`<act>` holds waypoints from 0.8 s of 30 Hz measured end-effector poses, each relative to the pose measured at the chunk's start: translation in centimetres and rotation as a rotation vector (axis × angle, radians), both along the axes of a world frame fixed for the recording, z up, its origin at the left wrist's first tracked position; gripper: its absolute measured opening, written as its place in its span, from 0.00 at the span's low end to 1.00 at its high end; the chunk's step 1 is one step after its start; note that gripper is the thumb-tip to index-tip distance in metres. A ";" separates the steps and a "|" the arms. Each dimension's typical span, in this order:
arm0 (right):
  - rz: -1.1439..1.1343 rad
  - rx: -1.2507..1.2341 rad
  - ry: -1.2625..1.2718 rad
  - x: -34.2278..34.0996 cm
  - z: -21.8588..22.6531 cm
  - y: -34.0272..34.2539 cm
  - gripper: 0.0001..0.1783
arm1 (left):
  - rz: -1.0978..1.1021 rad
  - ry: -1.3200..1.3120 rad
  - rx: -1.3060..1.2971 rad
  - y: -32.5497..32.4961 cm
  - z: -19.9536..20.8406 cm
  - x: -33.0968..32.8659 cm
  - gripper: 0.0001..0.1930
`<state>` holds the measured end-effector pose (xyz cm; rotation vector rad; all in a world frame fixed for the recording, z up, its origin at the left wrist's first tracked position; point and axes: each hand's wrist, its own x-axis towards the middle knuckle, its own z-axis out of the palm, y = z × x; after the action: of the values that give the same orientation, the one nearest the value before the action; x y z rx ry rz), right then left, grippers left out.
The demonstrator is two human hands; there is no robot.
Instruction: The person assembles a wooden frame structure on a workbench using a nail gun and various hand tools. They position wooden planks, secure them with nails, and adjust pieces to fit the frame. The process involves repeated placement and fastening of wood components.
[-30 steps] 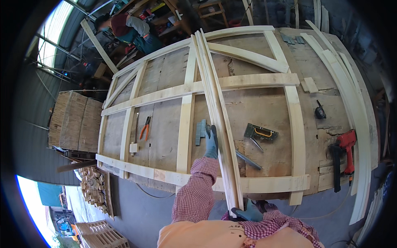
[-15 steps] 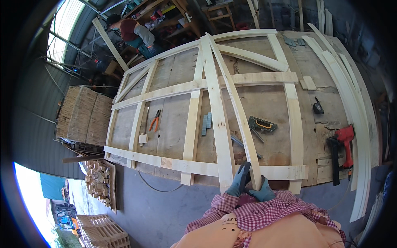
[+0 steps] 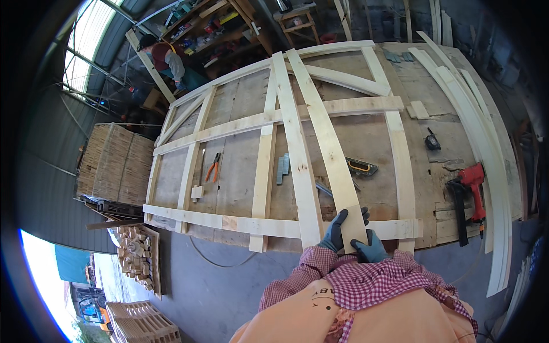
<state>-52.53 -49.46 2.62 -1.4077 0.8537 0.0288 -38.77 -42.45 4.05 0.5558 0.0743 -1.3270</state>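
Note:
My left hand (image 3: 333, 233) and my right hand (image 3: 370, 247), both in blue-grey and dark gloves, grip the near end of a long wooden board (image 3: 330, 146) from either side. Its broad face is turned up, and it slants away to the far side of a wooden frame (image 3: 269, 227). A second loose board (image 3: 298, 157) lies just left of it across the same frame. Partly covered by the held board, a dark manual staple gun (image 3: 361, 167) rests inside the frame. Grey staple strips (image 3: 282, 169) and orange-handled pliers (image 3: 213, 167) lie farther left.
A red nail gun (image 3: 472, 182) and a black tape measure (image 3: 432, 139) lie on the worktable (image 3: 423, 171) to the right, beside long wooden strips (image 3: 493, 166). Another person (image 3: 166, 60) stands at the far left. Stacked wood (image 3: 108, 163) and a crate of offcuts (image 3: 136, 251) stand left.
The held board has turned from its narrow edge to lie broad face up, and its near end has shifted slightly right. My hands have moved to its two sides. The other person bends lower.

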 end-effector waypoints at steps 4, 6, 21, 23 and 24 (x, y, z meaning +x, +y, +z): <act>0.059 -0.110 0.080 0.4 0.5 -0.3 0.41 | -0.002 -0.018 0.002 0.3 -1.0 0.1 0.34; 0.127 -0.484 0.184 0.3 1.8 0.5 0.48 | 0.049 -0.221 0.188 0.1 -1.9 -0.1 0.36; -0.324 0.960 -0.292 -2.7 3.7 -1.5 0.28 | 0.163 -0.617 0.416 -5.1 -0.6 0.9 0.24; -0.362 0.910 -0.294 -4.4 3.5 -2.0 0.28 | 0.127 -0.727 0.452 -5.8 -1.9 -0.5 0.24; -0.367 0.882 -0.274 -5.4 4.1 -2.3 0.28 | 0.082 -0.752 0.467 -6.0 -2.1 -1.4 0.24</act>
<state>-57.90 -51.74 6.72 -0.4088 0.7203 -0.0614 -40.22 -48.48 1.96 1.4022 -0.2160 -0.9485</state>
